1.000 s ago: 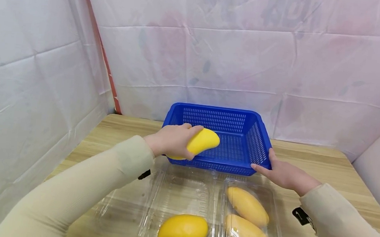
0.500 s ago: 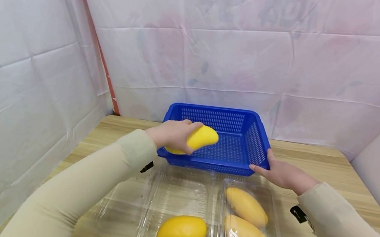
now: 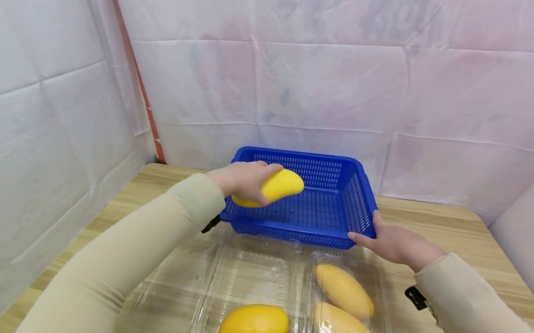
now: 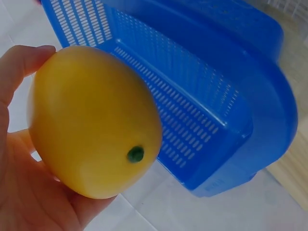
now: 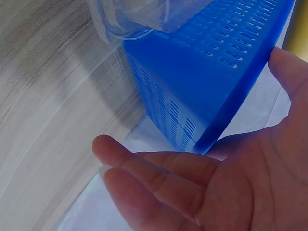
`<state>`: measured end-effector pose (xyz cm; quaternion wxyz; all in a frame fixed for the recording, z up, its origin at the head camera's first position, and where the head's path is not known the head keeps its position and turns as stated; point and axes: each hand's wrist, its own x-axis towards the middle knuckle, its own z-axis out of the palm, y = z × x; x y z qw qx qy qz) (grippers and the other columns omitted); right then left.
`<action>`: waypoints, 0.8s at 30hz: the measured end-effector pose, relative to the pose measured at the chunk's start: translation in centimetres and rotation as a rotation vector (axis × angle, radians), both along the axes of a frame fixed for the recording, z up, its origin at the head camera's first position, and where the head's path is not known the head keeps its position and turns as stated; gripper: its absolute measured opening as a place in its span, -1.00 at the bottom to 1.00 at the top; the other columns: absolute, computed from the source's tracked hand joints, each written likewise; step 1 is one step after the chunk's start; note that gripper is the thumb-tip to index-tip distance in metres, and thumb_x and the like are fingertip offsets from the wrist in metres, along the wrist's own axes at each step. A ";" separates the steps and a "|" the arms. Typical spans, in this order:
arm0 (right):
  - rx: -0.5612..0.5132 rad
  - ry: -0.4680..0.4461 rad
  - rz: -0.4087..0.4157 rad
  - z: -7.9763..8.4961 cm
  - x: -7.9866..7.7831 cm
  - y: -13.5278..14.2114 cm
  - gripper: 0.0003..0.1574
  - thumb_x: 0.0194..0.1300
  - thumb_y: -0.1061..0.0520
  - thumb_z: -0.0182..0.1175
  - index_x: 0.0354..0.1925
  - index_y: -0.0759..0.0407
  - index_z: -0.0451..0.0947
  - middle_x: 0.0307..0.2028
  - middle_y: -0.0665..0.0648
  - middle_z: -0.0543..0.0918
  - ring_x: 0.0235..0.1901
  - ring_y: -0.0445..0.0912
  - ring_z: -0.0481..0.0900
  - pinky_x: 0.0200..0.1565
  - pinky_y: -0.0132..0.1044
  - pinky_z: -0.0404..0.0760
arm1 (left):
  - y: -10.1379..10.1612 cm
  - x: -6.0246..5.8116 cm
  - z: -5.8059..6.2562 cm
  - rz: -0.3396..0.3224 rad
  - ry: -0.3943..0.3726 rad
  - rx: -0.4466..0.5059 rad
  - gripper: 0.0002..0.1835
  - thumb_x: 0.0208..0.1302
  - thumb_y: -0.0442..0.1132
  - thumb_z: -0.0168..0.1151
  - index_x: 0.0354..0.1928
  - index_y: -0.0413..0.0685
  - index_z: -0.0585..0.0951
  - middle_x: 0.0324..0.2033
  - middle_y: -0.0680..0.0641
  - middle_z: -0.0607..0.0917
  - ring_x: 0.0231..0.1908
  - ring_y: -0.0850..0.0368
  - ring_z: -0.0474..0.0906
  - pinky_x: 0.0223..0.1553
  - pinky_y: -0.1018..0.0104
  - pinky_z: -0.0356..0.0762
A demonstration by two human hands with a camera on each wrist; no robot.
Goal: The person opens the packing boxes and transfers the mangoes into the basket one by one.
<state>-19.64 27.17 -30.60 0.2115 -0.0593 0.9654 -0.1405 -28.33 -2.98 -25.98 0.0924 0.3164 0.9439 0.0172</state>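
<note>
My left hand point(image 3: 245, 179) grips a yellow mango point(image 3: 285, 184) over the left part of a blue slotted basket point(image 3: 289, 232). In the left wrist view the mango point(image 4: 91, 120) shows a small green stem spot, and fingers and thumb wrap its far side. At the basket's front right corner, my right hand point(image 3: 401, 245) holds the rim, thumb on the front and index finger along the side. The right wrist view shows the other fingers point(image 5: 144, 187) extended beside the basket wall point(image 5: 178, 82).
A hinged clear clamshell box point(image 3: 258, 262) lies open in front of the basket with one mango point(image 3: 253, 327) inside. To its right, a second clear box point(image 3: 381, 284) has two mangoes point(image 3: 344, 292) under its lid. Fabric walls point(image 3: 328, 86) enclose the wooden table point(image 3: 435, 220).
My left hand has risen slightly and moved a little farther back with the mango, away from the basket's front rim. The right hand stays at the corner.
</note>
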 end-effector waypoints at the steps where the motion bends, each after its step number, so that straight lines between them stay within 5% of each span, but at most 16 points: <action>1: 0.005 0.002 0.001 0.0 0.0 0.0 0.33 -0.01 -0.53 -0.32 0.16 0.54 -0.50 0.07 0.58 0.08 0.02 0.37 0.13 -0.13 0.18 0.19 | 0.0 -0.2 0.0 0.001 0.000 -0.005 -0.14 -0.09 0.09 0.13 0.27 0.16 -0.03 0.02 0.02 0.32 -0.25 0.17 0.29 -0.27 0.25 0.30; 24: 0.070 0.007 -0.018 0.4 1.1 -0.7 0.35 -0.05 -0.56 -0.33 0.19 0.50 -0.44 0.05 0.55 0.16 -0.01 0.35 0.20 -0.16 0.16 0.23 | -0.1 -3.4 -0.4 -0.004 -0.049 0.014 -0.15 -0.07 0.05 0.14 0.27 0.12 -0.02 -0.02 0.00 0.32 -0.21 0.14 0.27 -0.20 0.20 0.27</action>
